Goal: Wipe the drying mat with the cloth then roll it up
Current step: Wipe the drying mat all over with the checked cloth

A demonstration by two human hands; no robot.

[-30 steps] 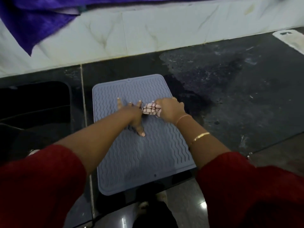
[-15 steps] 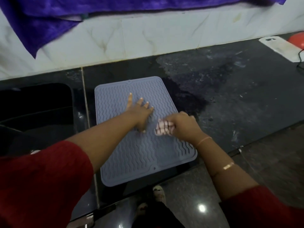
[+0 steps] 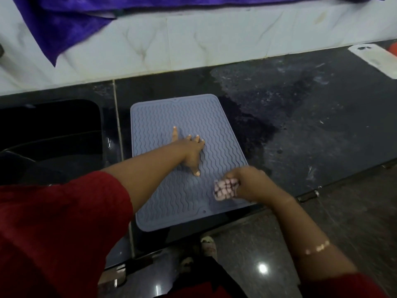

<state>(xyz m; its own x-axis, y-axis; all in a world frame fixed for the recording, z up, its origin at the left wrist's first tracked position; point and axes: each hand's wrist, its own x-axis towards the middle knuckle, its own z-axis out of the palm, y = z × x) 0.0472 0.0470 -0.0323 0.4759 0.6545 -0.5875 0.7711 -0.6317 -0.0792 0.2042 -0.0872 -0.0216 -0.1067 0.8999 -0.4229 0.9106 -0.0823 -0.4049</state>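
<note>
The mat (image 3: pixel 217 123) lies flat on the dark table (image 3: pixel 322 130). My left grip (image 3: pixel 191 151) presses down near its middle, fingers spread wide and straight. My right grip (image 3: pixel 250 182) holds the bunched cloth (image 3: pixel 225 188) against the mat's near right corner.

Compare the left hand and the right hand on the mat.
The left hand lies flat and spread; the right hand is curled round the checked cloth. The left hand presses the middle of the drying mat; the right hand is at its near right corner. Both are over the mat.
</note>
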